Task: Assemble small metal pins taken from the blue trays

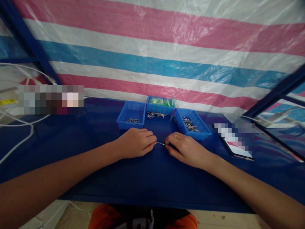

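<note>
Orange cloth (102, 218) shows at the bottom of the frame, below the near edge of a dark blue counter (147, 183). Just above the middle of that counter, a thin metal pin (160, 143) spans the small gap between the left hand (135, 143) and the right hand (188, 149). The hands are apart, fingertips closed on the pin, one at each end; how firmly they press is hidden by the fingers.

The pin looks light and stiff, smooth enough to roll or slip in a loose pinch, and likely hard to break though a sideways push might bend it. The ends, taken between thumb and fingertip, seem the best hold, leaving the middle in view.

Farther off, right of the right hand, lies a phone (238, 152). Beyond the hands, the left bin (122, 124) and right bin (199, 136) hold more metal pins, with a loose pile (157, 115) between them. Behind that pile, the back bin (159, 109) holds green pieces (160, 101), perhaps in thin plastic. Striped sheeting (154, 65) fills the top of the frame.
</note>
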A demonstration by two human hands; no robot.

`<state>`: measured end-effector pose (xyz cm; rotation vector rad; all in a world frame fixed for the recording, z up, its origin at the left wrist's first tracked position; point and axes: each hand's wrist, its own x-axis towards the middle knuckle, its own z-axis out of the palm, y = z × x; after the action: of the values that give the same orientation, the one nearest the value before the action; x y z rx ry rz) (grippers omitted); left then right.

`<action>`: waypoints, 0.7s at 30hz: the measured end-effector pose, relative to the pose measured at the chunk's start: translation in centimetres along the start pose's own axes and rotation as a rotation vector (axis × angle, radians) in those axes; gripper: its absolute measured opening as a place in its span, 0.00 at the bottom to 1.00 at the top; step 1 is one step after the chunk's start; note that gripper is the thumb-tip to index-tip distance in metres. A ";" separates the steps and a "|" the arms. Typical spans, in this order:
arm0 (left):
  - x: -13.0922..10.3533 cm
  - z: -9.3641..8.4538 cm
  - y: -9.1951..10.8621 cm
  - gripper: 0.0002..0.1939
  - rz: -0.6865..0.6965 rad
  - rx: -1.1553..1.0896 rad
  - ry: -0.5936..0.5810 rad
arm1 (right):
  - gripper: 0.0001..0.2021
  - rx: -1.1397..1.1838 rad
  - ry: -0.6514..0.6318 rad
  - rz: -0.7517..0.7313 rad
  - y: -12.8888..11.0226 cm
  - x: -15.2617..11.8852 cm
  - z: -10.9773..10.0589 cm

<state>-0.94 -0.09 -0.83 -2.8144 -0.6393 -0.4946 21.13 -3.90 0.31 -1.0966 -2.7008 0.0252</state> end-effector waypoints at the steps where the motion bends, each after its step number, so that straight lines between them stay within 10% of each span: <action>1: 0.0 0.0 0.0 0.14 -0.005 -0.006 0.003 | 0.07 -0.001 -0.002 -0.002 0.0 0.0 0.0; 21: -0.2 0.1 -0.1 0.12 0.006 0.005 -0.028 | 0.06 -0.021 0.025 0.008 0.2 -0.1 0.4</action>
<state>-1.07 -0.05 -0.97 -2.8225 -0.6361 -0.4524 21.25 -3.82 -0.07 -1.1062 -2.6808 -0.0154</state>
